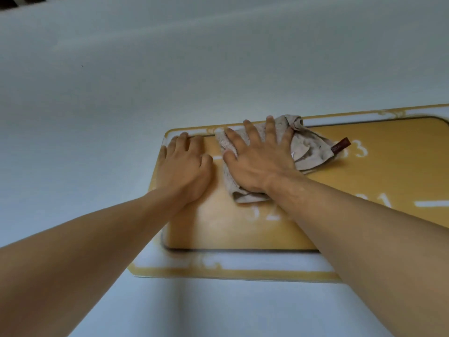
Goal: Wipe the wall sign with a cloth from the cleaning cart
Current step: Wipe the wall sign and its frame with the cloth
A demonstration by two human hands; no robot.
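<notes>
A beige cloth [301, 152] was pressed flat against the wall sign [243, 229] by the right hand [260, 161], whose fingers were spread wide across the fabric. The cloth lay near the sign's upper edge, somewhat toward its upper left corner, with a bunched fold reaching up to the pale border and a small dark label [341, 145] trailing off to the right. The left hand [184, 164] was laid bare on the sign just beside it, by the upper left corner — palm down, fingers loosely curled at the rim, nothing held.

The cloth was judged soft, light and limp; it crumpled where no palm covered it, so it would best be controlled by a broad flat press rather than a pinch at an edge, lest the loose tail flap or fold under. The sign — yellow, with white numerals partly hidden by the right forearm — looked rigid and smooth, probably slippery enough for the cloth to glide. Whether it was firmly fixed to the wall [218, 69] could not be told; steadying at its upper left corner seemed a prudent hold.
</notes>
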